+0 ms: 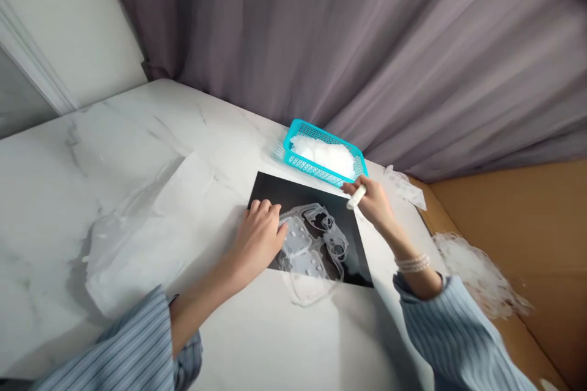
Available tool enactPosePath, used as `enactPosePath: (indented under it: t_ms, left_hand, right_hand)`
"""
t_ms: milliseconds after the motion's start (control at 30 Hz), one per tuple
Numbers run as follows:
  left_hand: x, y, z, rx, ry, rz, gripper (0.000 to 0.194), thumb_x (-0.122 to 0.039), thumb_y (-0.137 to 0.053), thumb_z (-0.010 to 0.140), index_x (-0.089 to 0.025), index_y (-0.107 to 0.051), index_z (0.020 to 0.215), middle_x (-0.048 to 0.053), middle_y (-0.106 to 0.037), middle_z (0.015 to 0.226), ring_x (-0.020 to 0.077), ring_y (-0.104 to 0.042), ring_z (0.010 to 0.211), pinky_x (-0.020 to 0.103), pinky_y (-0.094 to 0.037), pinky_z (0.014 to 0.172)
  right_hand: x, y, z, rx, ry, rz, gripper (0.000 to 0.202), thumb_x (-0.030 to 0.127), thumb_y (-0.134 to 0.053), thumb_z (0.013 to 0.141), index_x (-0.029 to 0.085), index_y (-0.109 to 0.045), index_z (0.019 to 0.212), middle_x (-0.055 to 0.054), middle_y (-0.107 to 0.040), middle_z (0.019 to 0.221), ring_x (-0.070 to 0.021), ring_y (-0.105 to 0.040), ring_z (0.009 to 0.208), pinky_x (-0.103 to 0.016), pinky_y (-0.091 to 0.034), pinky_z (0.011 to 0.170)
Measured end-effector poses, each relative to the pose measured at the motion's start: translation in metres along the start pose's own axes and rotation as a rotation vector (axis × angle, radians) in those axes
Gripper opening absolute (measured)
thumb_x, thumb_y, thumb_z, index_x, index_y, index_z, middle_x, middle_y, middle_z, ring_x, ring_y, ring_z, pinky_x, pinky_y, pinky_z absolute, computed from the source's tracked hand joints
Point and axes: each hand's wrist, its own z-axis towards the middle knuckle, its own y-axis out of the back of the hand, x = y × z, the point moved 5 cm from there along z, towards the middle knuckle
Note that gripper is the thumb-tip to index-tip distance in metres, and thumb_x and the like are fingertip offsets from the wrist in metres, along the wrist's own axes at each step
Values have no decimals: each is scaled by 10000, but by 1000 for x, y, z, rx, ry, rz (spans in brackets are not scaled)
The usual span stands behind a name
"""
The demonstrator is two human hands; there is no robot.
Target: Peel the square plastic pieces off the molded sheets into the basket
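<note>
Your R hand [375,202] clamped an off-white rod [356,197]; L hand [260,235] grip: cdn't tell. Clear plastic moulding [298,242] overhung black mat [355,265]; light hold might've let it skid.

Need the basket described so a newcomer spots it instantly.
Find the grey-purple curtain, then the white marbled table below it. Near the table's far edge, just beyond the black mat, sits a rectangular mesh basket holding white material. Its bright turquoise sets it apart.
</note>
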Motion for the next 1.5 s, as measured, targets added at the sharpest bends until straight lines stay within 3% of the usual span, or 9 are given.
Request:
enactPosePath:
  t_ms: [100,233,433,600,767,1000,1133,1300,1500]
  left_hand:
    - [0,-7,2,40,9,6,136,-226,-564,872,-158,-647,955,111,-620,1002,302,-524,1038,451,-442,909]
    - [3,-15,8,74,-1,-34,49,-163,-572,846,-184,-616,849,80,-597,955,267,-531,989,398,-451,886]
    - [11,-17,7,85,19,-110,357,-152,-620,798,-174,-576,1152,93,-565,1046,286,-513,1054,432,-428,950]
    - [7,-14,10,143,74,-292,367,-307,-695,748,-194,-611,1087,103,-570,1123,332,-484,1146,493,-373,1021]
    - [-11,-10,9,352,85,-642,228,-415,-617,830,-200,-564,882,58,-672,963,240,-635,985,392,-487,909]
    - [-47,29,-3,476,24,-964,251,-468,-436,959,-247,-363,865,-51,-593,689,118,-618,576,233,-511,551]
    - [-57,41,19,463,-61,-710,199,-450,-411,968,-265,-362,915,-74,-581,665,110,-555,430,201,-428,402]
    - [-52,20,59,196,-142,-2,132,-277,-420,979,-211,-482,1075,43,-678,855,199,-682,759,273,-513,618]
    - [-44,-12,17,96,-219,229,286,-191,-474,957,-115,-541,1225,208,-617,1249,327,-506,1280,457,-474,964]
  right_hand:
    - [-20,-9,-41,119,-62,36,373,498,-631,799,233,-398,678,-24,-632,636,-203,-610,648,-295,-432,571]
    - [-9,-39,-52,261,-18,167,348,480,-625,802,238,-381,748,-71,-710,926,-203,-637,790,-317,-479,684]
    - [33,-59,-41,382,123,282,352,347,-702,716,237,-369,735,30,-567,729,-160,-539,713,-308,-456,720]
    - [65,-22,-59,378,142,400,309,334,-593,859,244,-311,771,39,-485,762,-117,-503,613,-276,-445,582]
    - [91,28,-85,141,97,529,327,332,-595,909,249,-307,779,-1,-529,882,-106,-542,562,-282,-480,485]
    - [108,83,-149,-185,105,144,275,353,-627,889,261,-401,762,-63,-615,924,-163,-568,563,-327,-474,443]
    - [96,88,-147,-192,88,-75,228,403,-605,888,270,-448,789,-39,-613,721,-183,-527,521,-336,-425,477]
    - [25,48,-96,51,-89,-157,279,436,-620,846,261,-416,771,-10,-587,619,-200,-535,524,-309,-390,490]
    - [-14,23,-79,101,-161,34,344,574,-429,949,238,-463,882,-47,-638,776,-194,-602,606,-290,-435,501]
